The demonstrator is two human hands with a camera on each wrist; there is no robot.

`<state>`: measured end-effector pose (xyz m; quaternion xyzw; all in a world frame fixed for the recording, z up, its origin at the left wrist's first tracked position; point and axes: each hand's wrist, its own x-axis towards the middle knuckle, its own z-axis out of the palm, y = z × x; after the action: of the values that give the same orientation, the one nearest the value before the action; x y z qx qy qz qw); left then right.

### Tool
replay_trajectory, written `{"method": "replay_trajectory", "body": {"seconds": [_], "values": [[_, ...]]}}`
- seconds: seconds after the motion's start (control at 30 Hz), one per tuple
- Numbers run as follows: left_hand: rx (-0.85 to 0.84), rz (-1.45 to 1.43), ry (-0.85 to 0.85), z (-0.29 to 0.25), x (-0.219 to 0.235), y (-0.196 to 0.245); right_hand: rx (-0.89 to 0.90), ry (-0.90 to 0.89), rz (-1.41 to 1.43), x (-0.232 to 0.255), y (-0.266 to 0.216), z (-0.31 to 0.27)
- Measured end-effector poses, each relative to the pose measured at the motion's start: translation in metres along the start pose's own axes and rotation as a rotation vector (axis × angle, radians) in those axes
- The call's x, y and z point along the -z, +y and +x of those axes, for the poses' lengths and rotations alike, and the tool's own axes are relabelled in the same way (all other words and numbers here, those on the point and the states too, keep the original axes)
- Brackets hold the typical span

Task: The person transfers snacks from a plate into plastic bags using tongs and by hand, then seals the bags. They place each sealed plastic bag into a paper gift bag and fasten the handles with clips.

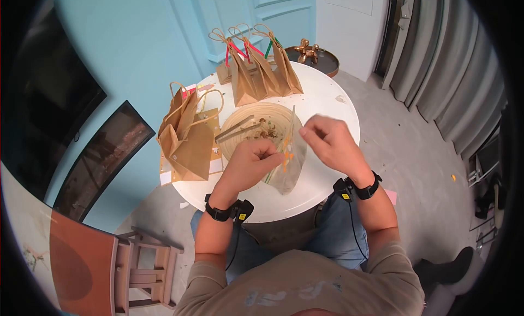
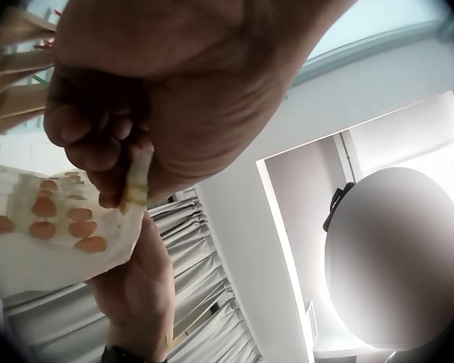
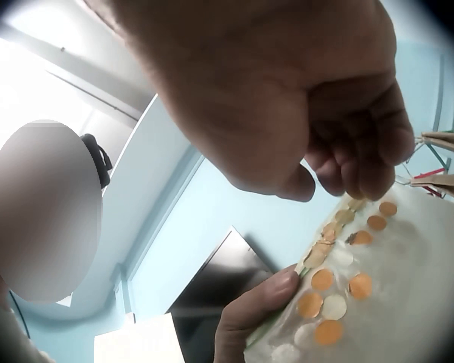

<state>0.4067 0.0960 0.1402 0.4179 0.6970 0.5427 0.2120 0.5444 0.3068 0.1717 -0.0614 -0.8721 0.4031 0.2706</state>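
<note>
My left hand (image 1: 254, 163) pinches the edge of a translucent pouch (image 1: 295, 171) printed with orange and pale dots, held upright over the front of the table. In the left wrist view the pouch's folded edge (image 2: 140, 178) pokes out between thumb and fingers. My right hand (image 1: 333, 144) hovers at the pouch's right side, fingers loosely curled. A gap shows between its thumb (image 3: 296, 185) and fingers, and the fingertips come right at the pouch's top edge in the right wrist view. Behind the pouch lies a round woven tray (image 1: 232, 122) with dried bits (image 1: 268, 131) and wooden tongs (image 1: 234, 131).
Several brown paper bags (image 1: 262, 78) with twisted handles stand at the table's back. Another paper bag (image 1: 188, 146) leans at the left over a dotted sheet (image 1: 216, 166). The round white table (image 1: 333, 92) has a dark side table (image 1: 327, 62) behind it. A wooden chair (image 1: 147, 272) stands at lower left.
</note>
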Motion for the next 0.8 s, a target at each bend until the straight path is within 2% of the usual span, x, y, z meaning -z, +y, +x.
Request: {"method": "replay_trajectory", "body": {"seconds": [0.03,0.1,0.13,0.27,0.33,0.37,0.47,0.53,0.57,0.67,0.73,0.8], "values": [[0.015,-0.044,-0.002,-0.001,-0.002,-0.002,-0.004,0.000,-0.001,-0.004,0.006,0.000],[0.002,-0.099,-0.032,-0.001,-0.010,-0.009,-0.188,-0.237,0.254,-0.014,0.015,-0.002],[-0.016,-0.152,-0.055,0.000,-0.013,-0.012,-0.213,-0.289,0.286,-0.018,0.013,-0.003],[-0.073,-0.197,-0.051,0.001,-0.023,-0.019,-0.196,-0.332,0.317,-0.029,0.018,0.000],[-0.151,-0.175,-0.068,0.000,-0.024,-0.024,-0.278,-0.456,0.458,-0.024,0.011,-0.001],[-0.151,-0.177,-0.067,-0.002,-0.023,-0.023,-0.280,-0.457,0.456,-0.024,0.012,-0.002],[-0.081,-0.189,-0.091,-0.012,-0.018,-0.018,-0.315,-0.540,0.609,-0.027,0.019,-0.005],[-0.058,-0.250,0.034,-0.016,-0.017,-0.022,-0.293,-0.590,0.636,-0.028,0.021,-0.008],[-0.055,-0.259,0.034,-0.017,-0.017,-0.026,-0.301,-0.593,0.632,-0.029,0.019,-0.009],[0.001,-0.292,0.000,-0.024,-0.014,-0.037,-0.288,-0.661,0.614,-0.033,0.014,-0.011],[0.081,-0.355,-0.085,-0.030,-0.009,-0.039,-0.257,-0.748,0.682,-0.037,0.020,-0.010],[0.084,-0.357,-0.092,-0.034,-0.007,-0.036,-0.245,-0.792,0.696,-0.040,0.024,-0.009]]}}
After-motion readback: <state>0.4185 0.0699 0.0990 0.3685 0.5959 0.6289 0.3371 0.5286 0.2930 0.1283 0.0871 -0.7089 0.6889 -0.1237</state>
